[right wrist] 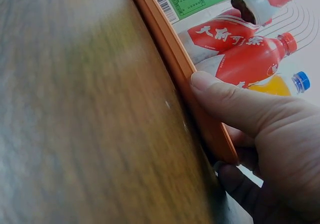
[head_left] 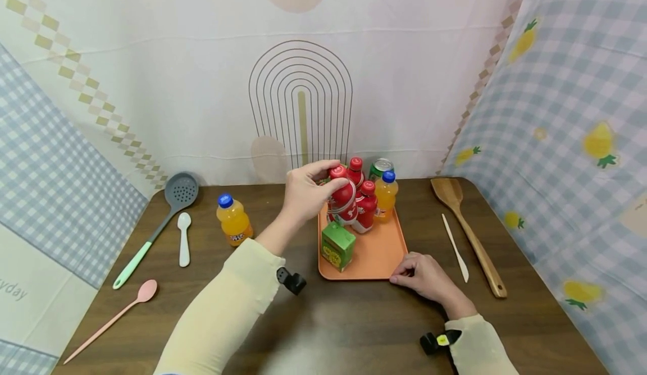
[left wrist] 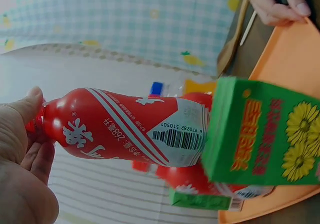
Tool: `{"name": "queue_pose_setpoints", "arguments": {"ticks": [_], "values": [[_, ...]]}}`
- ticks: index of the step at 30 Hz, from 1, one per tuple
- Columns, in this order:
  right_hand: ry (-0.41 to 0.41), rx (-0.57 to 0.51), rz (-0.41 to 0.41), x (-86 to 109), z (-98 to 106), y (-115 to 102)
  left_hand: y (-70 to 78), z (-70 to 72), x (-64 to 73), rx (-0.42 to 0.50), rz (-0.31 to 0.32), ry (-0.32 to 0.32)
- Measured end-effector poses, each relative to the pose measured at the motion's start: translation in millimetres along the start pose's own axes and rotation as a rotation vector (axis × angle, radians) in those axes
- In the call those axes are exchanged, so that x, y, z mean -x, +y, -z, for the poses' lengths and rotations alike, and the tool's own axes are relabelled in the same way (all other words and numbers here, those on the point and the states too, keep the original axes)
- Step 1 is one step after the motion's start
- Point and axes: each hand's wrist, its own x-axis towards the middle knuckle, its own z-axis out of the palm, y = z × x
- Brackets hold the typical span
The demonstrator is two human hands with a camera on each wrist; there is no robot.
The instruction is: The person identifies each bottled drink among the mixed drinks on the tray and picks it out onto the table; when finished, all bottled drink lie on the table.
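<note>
My left hand grips a red cola bottle by its cap and neck, holding it over the left part of an orange tray. My right hand pinches the tray's near right corner, thumb on top of the rim, as the right wrist view shows. Behind the held bottle stand two more red bottles on the tray. An orange soda bottle with a blue cap and a green can are at the tray's far right. A green drink carton stands near its front left.
Left of the tray stands another orange soda bottle. Farther left lie a grey slotted skimmer, a small white spoon and a pink spoon. On the right lie a white knife and a wooden spatula. Curtains enclose the table.
</note>
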Motion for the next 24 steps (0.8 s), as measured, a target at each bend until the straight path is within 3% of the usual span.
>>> {"name": "queue_pose_setpoints", "arguments": {"ticks": [4,9,16,24], "values": [[0.005,-0.012,0.023,0.2,0.2,-0.4,1.3,14.5,-2.4,0.003,-0.006,0.022],[0.002,-0.009,0.016,0.1,1.3,-0.2,-0.9,35.9,1.4,-0.059,0.033,0.019],[0.005,0.000,0.004,-0.1,1.0,0.5,-14.7,66.3,17.5,-0.162,0.097,-0.036],[0.003,-0.007,-0.005,0.2,0.3,0.3,-32.6,89.8,37.7,-0.201,0.157,-0.080]]}}
